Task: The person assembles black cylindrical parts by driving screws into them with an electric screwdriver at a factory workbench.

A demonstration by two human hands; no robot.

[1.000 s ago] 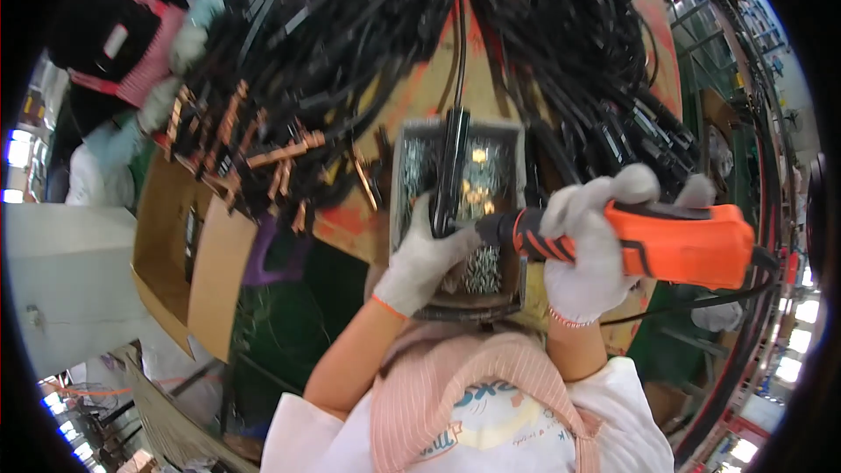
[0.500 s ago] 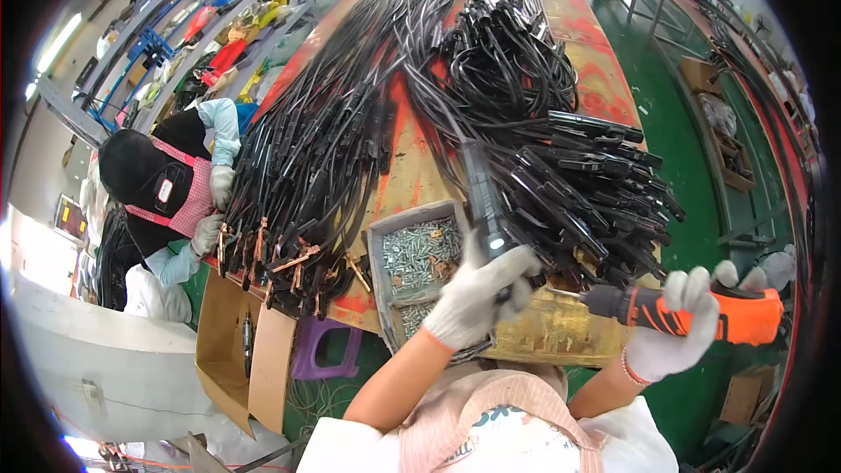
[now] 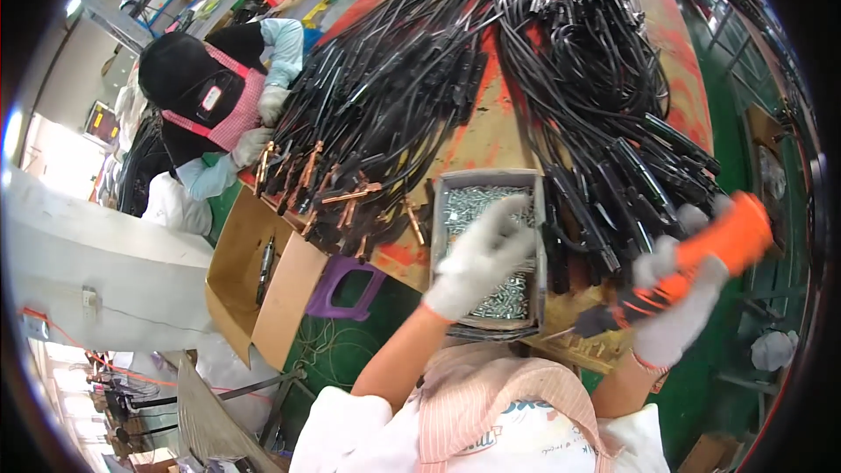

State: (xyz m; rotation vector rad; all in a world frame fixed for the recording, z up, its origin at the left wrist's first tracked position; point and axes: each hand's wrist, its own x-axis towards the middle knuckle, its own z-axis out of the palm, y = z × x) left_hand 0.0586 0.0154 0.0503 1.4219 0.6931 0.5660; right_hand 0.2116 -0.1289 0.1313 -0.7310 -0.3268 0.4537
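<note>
My left hand [image 3: 486,254], in a white knit glove, is over a grey box [image 3: 437,236] of small silver screws [image 3: 504,296]. Its fingers are spread and a little blurred, and I see nothing held in them. My right hand [image 3: 688,307], gloved too, is wrapped round an orange and black power screwdriver [image 3: 701,254]. The tool slants, its thin bit down toward the table's near edge and its orange end raised to the right. Black cable handles [image 3: 626,184] lie heaped just right of the box, beyond the tool.
A co-worker [image 3: 206,101] leans over the left edge, both gloved hands by black cables with copper ends [image 3: 350,195]. The red-and-yellow table [image 3: 491,144] carries more cables toward its far end. Below its left edge are an open cardboard box [image 3: 289,298] and a purple stool [image 3: 346,289].
My left hand has let go of a black cable handle and moved over the screws. The screwdriver has tipped, its orange end rising. My view has shifted, so the table appears farther right.
</note>
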